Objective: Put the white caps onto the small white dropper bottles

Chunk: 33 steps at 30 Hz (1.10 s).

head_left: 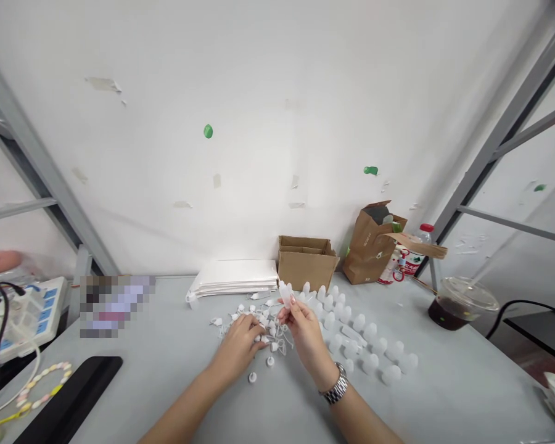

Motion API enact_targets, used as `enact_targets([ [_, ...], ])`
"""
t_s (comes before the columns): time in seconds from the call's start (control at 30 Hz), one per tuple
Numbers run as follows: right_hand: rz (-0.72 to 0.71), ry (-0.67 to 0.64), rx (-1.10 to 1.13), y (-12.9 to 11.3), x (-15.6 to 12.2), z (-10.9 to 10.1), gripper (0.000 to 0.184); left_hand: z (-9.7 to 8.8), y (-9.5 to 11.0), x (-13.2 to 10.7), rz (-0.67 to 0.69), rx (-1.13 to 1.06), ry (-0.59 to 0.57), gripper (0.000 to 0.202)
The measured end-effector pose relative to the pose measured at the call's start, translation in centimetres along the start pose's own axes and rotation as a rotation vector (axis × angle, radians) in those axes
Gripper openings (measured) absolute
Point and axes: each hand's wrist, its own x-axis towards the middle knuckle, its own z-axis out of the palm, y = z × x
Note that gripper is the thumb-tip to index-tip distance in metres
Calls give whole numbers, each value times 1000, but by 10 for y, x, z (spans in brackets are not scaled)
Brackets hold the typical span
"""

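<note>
Looking down, we face a white wall [277,74] behind a pale grey workbench [134,394]. At the back of the bench, toward the upper right of the frame, stand an open cardboard box [305,262] and a brown paper bag [367,250], with a lidded plastic cup [462,302] of dark drink further right. Left of the box lies a stack of white flat sheets [234,277]. Rows of white plastic bottles [356,336] cover the bench right of centre, and a loose scatter of small white caps [222,322] lies left of centre. Our left hand [240,348] rests curled on that scatter; we cannot tell whether it grips a cap. Our right hand [308,333], with a metal wristwatch [335,383], pinches a translucent plastic bottle [284,295] upright between finger and thumb, just above the bench, between both groups.
</note>
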Motion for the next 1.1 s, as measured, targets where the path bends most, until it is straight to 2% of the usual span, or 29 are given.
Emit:
enact_targets([
  [0.2,7,3,-9,2,0,0,31,-3,4,-1,-35,-37,-6,15],
  [0.53,9,-10,-39,4,-1,1,30,3,0,-2,24,-6,10,11],
  [0.73,-4,2,-68,12,1,0,29,-3,-2,-2,-18,-155,53,10],
  [0.83,15,28,-90,11,1,0,30,-12,-2,-2,-88,-272,125,14],
  [1.0,31,-3,-105,11,-3,6,33,-24,1,1,-317,-477,291,23],
  [1.1,49,-37,-117,12,-7,13,32,-26,2,3,-380,-729,320,29],
])
